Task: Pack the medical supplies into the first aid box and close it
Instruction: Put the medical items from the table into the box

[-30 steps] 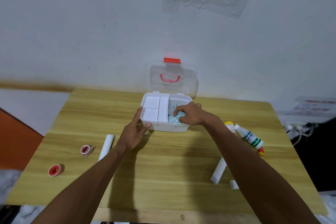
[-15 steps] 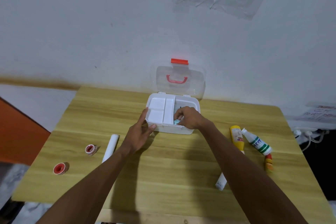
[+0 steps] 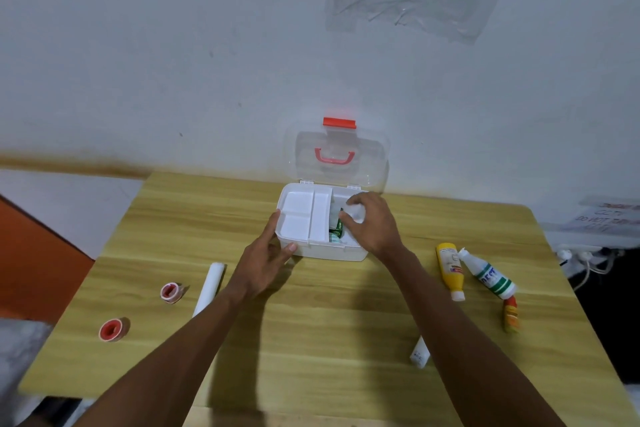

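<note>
White plastic first aid box: my left hand braces its corner, fingers straight; my right hand grips a small white item over it.

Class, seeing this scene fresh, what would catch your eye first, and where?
The white first aid box at the table's far edge, clear lid raised, red latch on top. The left hand touches its front-left corner; the right hand holds a small white item over its right compartment.
</note>
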